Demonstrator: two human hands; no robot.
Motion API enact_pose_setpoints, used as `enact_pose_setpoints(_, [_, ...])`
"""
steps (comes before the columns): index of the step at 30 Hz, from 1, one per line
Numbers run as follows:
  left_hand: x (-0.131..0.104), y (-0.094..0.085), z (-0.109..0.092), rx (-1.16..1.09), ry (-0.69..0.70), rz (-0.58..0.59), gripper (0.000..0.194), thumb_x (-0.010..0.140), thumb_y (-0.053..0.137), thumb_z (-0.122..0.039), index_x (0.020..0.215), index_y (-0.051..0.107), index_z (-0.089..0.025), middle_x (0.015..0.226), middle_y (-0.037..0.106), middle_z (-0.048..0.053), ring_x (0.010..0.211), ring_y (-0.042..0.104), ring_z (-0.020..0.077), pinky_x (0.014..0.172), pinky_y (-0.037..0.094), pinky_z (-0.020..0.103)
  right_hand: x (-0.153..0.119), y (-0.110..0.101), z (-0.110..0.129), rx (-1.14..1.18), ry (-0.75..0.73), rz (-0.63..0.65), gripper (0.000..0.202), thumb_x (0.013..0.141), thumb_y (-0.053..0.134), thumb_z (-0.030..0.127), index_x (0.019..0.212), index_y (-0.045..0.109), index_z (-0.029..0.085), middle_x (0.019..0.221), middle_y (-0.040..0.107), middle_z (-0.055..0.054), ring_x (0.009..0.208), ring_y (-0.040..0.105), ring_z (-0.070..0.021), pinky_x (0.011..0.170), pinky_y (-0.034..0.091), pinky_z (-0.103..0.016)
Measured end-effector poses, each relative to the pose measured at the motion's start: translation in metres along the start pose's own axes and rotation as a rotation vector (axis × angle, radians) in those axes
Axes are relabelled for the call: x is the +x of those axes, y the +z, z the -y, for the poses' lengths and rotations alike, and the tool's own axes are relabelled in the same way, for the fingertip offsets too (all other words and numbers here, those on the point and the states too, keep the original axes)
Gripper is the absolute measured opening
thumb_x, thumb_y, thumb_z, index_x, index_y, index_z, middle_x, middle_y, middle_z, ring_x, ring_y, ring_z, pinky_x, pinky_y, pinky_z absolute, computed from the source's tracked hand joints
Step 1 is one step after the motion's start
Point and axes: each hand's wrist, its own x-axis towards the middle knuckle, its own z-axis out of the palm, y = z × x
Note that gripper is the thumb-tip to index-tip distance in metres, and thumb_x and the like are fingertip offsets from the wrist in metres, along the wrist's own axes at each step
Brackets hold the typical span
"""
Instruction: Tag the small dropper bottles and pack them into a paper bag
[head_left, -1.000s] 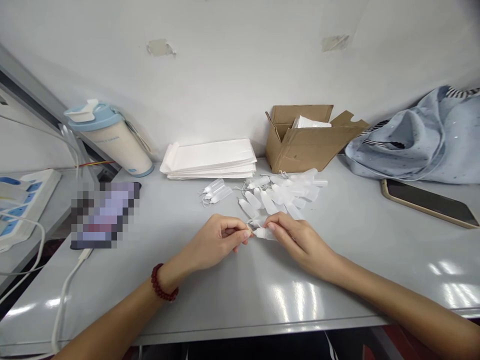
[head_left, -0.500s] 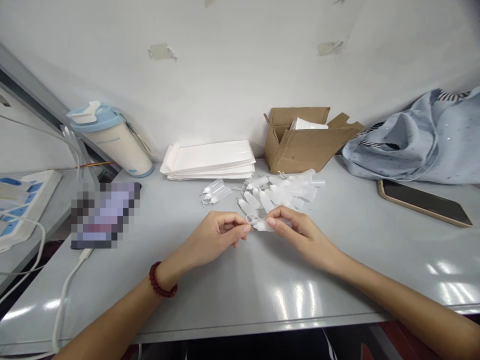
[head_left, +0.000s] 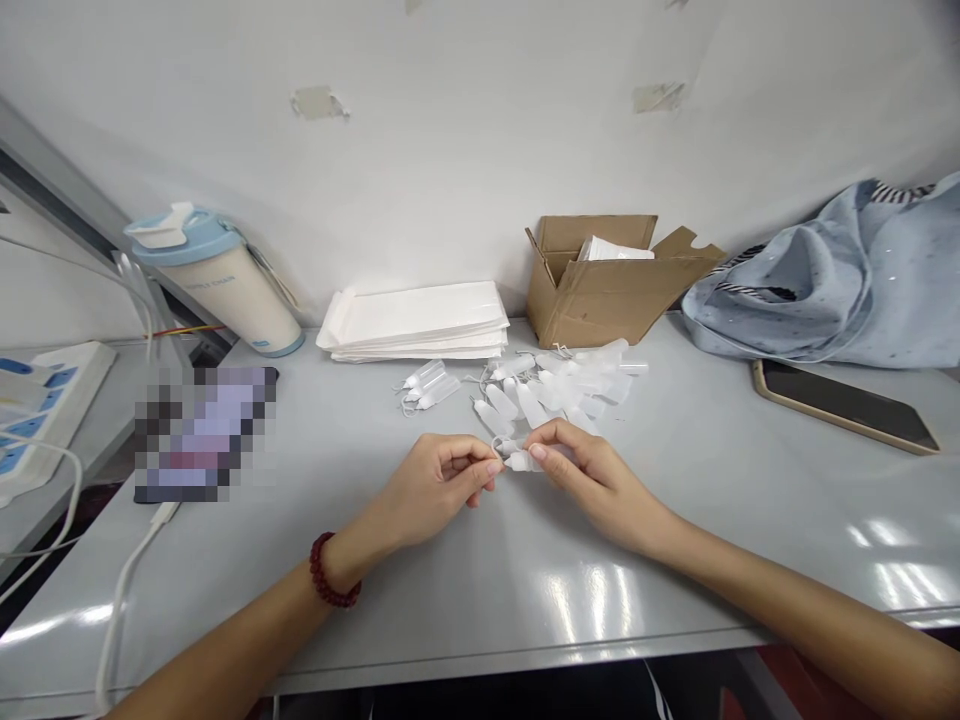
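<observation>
My right hand (head_left: 592,478) is closed, thumb and fingers pinching a small translucent plastic bottle (head_left: 517,461) whose white nozzle points left. At that nozzle, my left hand (head_left: 450,480) pinches thumb against forefinger; a thin pale cord loops up from there, and what exactly the fingertips grip is too small to make out. A heap of similar small bottles (head_left: 531,402) with white tips and thin cords lies just beyond both hands. To the left of the heap, a few more bottles (head_left: 431,384) lie side by side.
Behind the bottles are a stack of white envelopes (head_left: 416,315) and an open cardboard box (head_left: 600,300). A tumbler (head_left: 240,290) and a blurred phone (head_left: 206,435) stand left, near a power strip (head_left: 45,420). Another phone (head_left: 844,405) and a blue cloth bag (head_left: 817,280) lie right.
Both hands have shifted slightly nearer the table's front edge with the bottle. Its nozzle and my left fingertips remain close together.
</observation>
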Motion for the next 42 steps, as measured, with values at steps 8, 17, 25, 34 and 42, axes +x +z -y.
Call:
enact_pose_setpoints(8, [0.000,-0.007,-0.008,0.025,0.024,0.021,0.025,0.086,0.053,-0.033,0.075,0.064,-0.014,0.066,0.059,0.000,0.056,0.053,0.0097,0.059,0.045,0.023,-0.001,-0.005,0.005,0.053,-0.003,-0.003,0.028,0.093,0.042,0.043,0.090,0.057,0.020,0.068,0.047,0.003,0.059,0.040,-0.0105,0.057,0.032,-0.025])
enact_pose_setpoints(17, [0.001,-0.011,-0.009,0.039,0.023,0.005,0.029,0.088,0.050,-0.036,0.075,0.065,-0.014,0.066,0.060,0.000,0.058,0.052,0.0101,0.061,0.044,0.023,0.001,-0.008,0.007,0.118,0.025,-0.011,0.029,0.092,0.043,0.045,0.087,0.056,0.019,0.069,0.048,0.002,0.064,0.044,-0.0113,0.057,0.033,-0.025])
enact_pose_setpoints(25, [-0.004,-0.002,-0.008,0.037,0.036,0.011,0.023,0.086,0.053,-0.031,0.071,0.059,-0.015,0.065,0.056,-0.001,0.055,0.050,0.0084,0.056,0.042,0.021,-0.002,-0.001,0.001,0.058,-0.004,-0.026,0.029,0.093,0.042,0.045,0.088,0.056,0.020,0.062,0.042,0.004,0.057,0.040,-0.0106,0.055,0.032,-0.024])
enact_pose_setpoints(34, [-0.004,-0.013,-0.011,0.079,0.062,-0.021,0.023,0.086,0.053,-0.031,0.072,0.062,-0.015,0.064,0.056,-0.002,0.056,0.051,0.0086,0.058,0.042,0.021,0.000,-0.003,0.000,-0.067,-0.050,0.017,0.025,0.093,0.043,0.043,0.102,0.052,0.021,0.079,0.055,0.000,0.065,0.049,-0.0124,0.059,0.040,-0.026])
enact_pose_setpoints(42, [0.003,-0.036,-0.008,0.322,0.024,-0.528,0.023,0.083,0.053,-0.036,0.074,0.062,-0.017,0.056,0.054,-0.002,0.054,0.051,0.0121,0.051,0.038,0.022,0.005,-0.002,-0.014,-0.452,-0.384,-0.068,0.034,0.092,0.048,0.029,0.124,0.043,0.018,0.109,0.056,-0.014,0.097,0.056,-0.0226,0.081,0.051,-0.041])
